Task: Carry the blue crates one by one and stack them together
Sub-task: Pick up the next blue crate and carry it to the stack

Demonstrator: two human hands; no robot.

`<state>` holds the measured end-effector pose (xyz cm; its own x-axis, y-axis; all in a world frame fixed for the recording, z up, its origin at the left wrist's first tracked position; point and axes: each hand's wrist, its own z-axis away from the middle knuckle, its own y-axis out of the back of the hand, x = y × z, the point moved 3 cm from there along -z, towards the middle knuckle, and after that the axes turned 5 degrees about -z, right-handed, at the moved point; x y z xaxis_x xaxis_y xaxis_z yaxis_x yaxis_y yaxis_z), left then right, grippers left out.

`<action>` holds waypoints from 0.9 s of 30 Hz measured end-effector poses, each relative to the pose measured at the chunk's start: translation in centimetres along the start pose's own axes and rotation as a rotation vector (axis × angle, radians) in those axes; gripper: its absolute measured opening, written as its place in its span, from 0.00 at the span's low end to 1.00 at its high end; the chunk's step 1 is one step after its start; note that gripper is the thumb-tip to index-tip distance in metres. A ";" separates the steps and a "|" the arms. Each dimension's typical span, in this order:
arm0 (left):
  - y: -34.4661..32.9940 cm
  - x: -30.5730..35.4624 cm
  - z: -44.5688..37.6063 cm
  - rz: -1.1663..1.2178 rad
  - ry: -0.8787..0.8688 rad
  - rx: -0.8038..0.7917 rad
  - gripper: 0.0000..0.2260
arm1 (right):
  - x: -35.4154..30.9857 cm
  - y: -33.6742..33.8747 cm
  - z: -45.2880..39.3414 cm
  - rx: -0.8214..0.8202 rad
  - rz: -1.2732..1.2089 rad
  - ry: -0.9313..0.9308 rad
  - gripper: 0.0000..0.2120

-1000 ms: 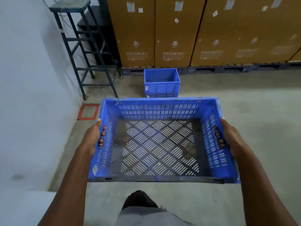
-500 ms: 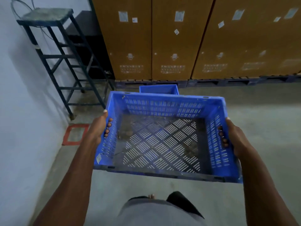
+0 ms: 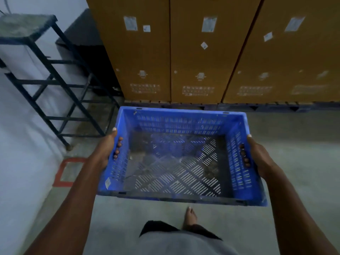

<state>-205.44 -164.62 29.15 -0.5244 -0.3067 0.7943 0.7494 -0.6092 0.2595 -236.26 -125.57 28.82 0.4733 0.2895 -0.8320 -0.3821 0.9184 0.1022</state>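
I carry a blue slotted crate (image 3: 184, 122) level in front of me, above the floor. My left hand (image 3: 106, 150) grips its left wall, with fingertips poking through the handle slot. My right hand (image 3: 257, 155) grips the right wall the same way. The crate is empty apart from some dirt on its lattice bottom. Blue shows through the far part of that lattice, from the crate standing on the floor below, which is otherwise hidden by the carried one.
Tall brown cartons (image 3: 198, 52) on dark pallets (image 3: 257, 106) stand just ahead. A dark metal step stool (image 3: 46, 74) is at the left by the white wall (image 3: 16, 162). A red square (image 3: 69, 172) is marked on the floor. My bare foot (image 3: 190, 217) steps forward.
I have walked forward with the crate. The cartons and stool are much nearer, and the blue crate on the floor has slipped from view behind and beneath the carried one.
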 end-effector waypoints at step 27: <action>-15.6 1.6 -52.0 -0.144 0.202 0.050 0.21 | 0.5 -17.8 -51.5 0.041 0.112 -0.246 0.26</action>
<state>-238.99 -193.60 -2.20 -0.6934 -0.3626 0.6227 0.6778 -0.6214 0.3929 -270.16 -155.64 -1.50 0.6107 0.4421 -0.6570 -0.4126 0.8858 0.2125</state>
